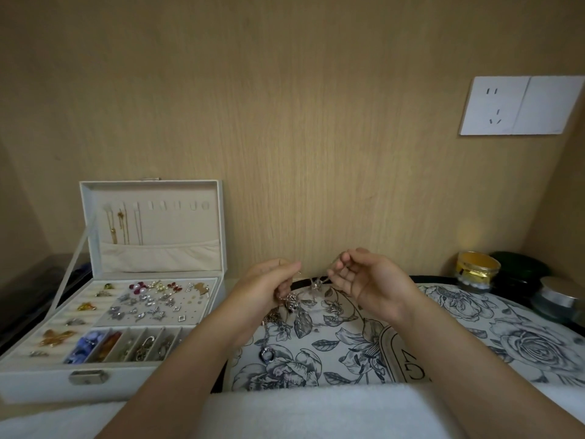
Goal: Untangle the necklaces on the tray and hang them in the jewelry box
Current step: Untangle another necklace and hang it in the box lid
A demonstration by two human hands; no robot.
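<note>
Here the left hand [267,288] and right hand [372,280] pinch the tangled silver necklaces [316,284]; pulling apart could tighten the knot.

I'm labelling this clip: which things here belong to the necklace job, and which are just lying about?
Job: left hand, right hand, both pinching the tangled necklaces; floral tray; jewelry box.
Lying about: gold jar, silver-lidded jar, wall socket, white towel.
</note>
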